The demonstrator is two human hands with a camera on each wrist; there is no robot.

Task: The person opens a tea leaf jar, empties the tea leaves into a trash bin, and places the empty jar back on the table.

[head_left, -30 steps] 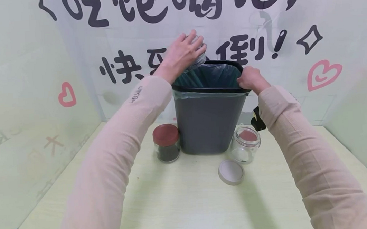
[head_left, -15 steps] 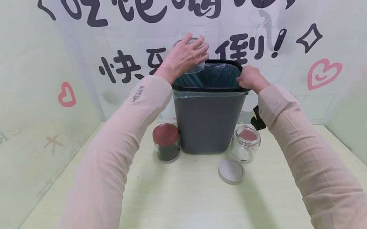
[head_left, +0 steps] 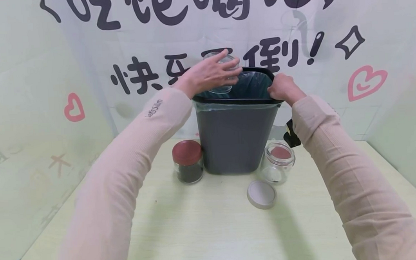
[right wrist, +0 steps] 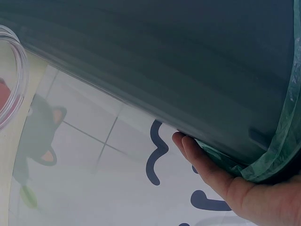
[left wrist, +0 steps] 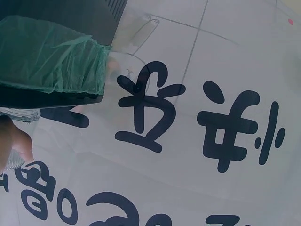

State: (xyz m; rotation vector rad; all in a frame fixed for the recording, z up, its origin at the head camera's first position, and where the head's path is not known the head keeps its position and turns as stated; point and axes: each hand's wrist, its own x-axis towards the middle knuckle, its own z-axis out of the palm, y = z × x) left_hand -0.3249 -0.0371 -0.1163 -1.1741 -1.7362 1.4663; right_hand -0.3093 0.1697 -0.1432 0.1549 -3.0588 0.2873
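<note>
A clear glass jar (head_left: pixel 222 89) is held in my left hand (head_left: pixel 210 73), fingers spread round its far side. The jar overlaps the back left rim of a dark grey trash bin (head_left: pixel 236 140), which stands on the table with a green liner bag (head_left: pixel 251 84) folded over its rim. In the left wrist view, the thumb (left wrist: pixel 21 143) lies against the jar near the bin's rim. My right hand (head_left: pixel 283 87) grips the bin's right rim; in the right wrist view its fingers (right wrist: pixel 204 165) extend along the bin's outer wall beside the liner.
Left of the bin stands a jar (head_left: pixel 188 162) with a red lid and dark contents. At its right is an open glass jar (head_left: pixel 278 169), with a pale round lid (head_left: pixel 262 194) lying in front. A printed wall sheet (head_left: pixel 335 127) rises close behind.
My left hand has come down and slightly right with the glass jar, bringing it lower against the bin's opening. The right hand has kept its grip on the rim.
</note>
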